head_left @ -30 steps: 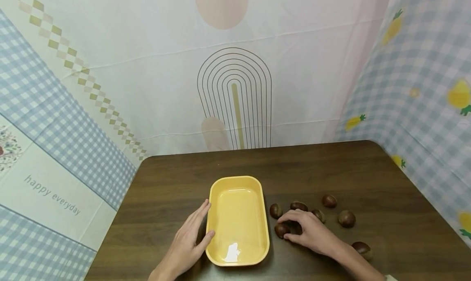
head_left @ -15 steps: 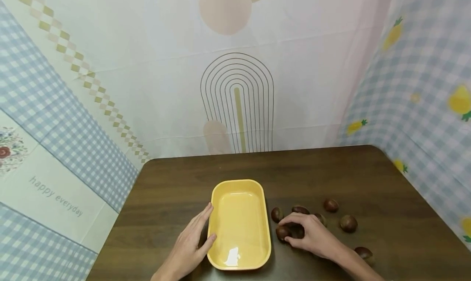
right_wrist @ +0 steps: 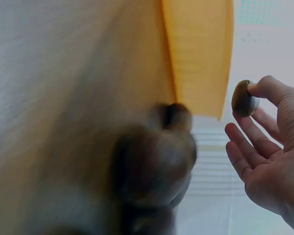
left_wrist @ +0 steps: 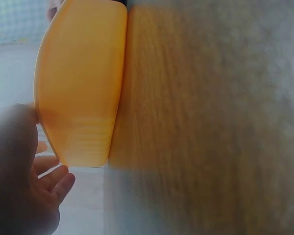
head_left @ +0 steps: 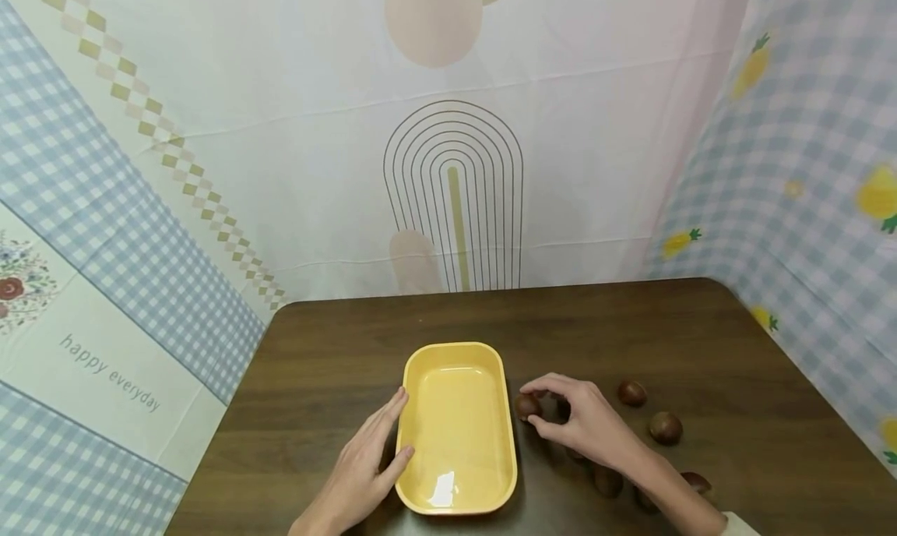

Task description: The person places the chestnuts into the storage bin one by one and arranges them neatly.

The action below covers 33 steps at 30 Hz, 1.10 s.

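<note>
A deep yellow rectangular dish (head_left: 459, 419) stands on the dark wooden table. My left hand (head_left: 357, 462) rests along its left wall, fingers straight, thumb over the rim; the left wrist view shows that hand (left_wrist: 32, 171) at the rim too. My right hand (head_left: 585, 419) pinches a chestnut (right_wrist: 244, 99) between thumb and fingertips, raised off the table just right of the dish. Other fingers of that hand are spread below it in the right wrist view. Several chestnuts lie under and around the right hand and forearm, partly hidden, including one (head_left: 608, 481) below the wrist.
Further right on the table (head_left: 336, 333) lie more chestnuts, one (head_left: 632, 393) toward the back and another (head_left: 666, 428) nearer. A white patterned cloth (head_left: 315, 170) hangs behind the table, with blue checked cloth (head_left: 799, 170) along the right side.
My right hand has risen and shifted away from me, now with a chestnut pinched at its fingertips. Chestnuts below its wrist have come into view. The left hand and dish stay put.
</note>
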Each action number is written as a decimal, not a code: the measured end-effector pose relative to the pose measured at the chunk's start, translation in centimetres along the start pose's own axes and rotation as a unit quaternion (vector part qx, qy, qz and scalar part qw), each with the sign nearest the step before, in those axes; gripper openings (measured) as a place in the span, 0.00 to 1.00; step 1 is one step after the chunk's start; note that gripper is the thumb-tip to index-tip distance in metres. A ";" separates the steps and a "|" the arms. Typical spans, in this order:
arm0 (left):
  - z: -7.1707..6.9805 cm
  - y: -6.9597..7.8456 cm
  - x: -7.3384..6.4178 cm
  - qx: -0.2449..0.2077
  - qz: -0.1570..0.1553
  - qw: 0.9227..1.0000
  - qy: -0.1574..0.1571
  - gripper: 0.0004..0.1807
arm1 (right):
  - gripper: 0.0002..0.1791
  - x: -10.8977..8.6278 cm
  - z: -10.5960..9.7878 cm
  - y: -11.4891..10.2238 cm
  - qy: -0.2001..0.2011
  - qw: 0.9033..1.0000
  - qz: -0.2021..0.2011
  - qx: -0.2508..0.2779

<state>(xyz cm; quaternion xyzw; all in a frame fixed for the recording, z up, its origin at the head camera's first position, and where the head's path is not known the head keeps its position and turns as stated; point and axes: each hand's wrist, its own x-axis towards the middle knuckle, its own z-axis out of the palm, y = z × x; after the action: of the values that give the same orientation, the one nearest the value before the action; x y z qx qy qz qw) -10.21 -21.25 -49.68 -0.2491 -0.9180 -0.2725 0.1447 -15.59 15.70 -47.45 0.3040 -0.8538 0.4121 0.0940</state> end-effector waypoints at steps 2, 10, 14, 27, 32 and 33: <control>0.0 -0.1 0.0 -0.002 -0.002 1.000 -0.002 0.40 | 0.21 0.7 0.3 -0.5 0.004 1.000 -0.009 0.013; 0.0 -0.3 0.1 -0.004 -0.005 1.000 -0.009 0.40 | 0.20 3.1 2.3 -2.6 -0.023 0.996 -0.037 0.077; -0.1 -0.3 0.1 -0.005 -0.004 1.000 -0.011 0.41 | 0.19 3.9 3.8 -3.5 -0.034 0.994 -0.053 0.086; -0.2 -0.2 0.3 -0.012 -0.013 0.999 -0.027 0.41 | 0.19 5.0 8.0 -5.6 -0.090 0.987 -0.099 0.093; -0.2 -0.3 0.2 -0.011 -0.013 0.999 -0.030 0.41 | 0.17 4.9 9.2 -6.0 -0.125 0.985 -0.096 0.072; -0.2 -0.3 0.2 -0.010 -0.013 0.999 -0.030 0.41 | 0.16 4.9 9.3 -6.1 -0.134 0.985 -0.092 0.065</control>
<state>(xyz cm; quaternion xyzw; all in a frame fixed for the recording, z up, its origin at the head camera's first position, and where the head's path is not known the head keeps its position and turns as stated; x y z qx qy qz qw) -10.52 -21.49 -49.58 -0.2464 -0.9223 -0.2764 0.1110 -15.00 3.55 -47.52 0.4390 -0.7984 0.4120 -0.0041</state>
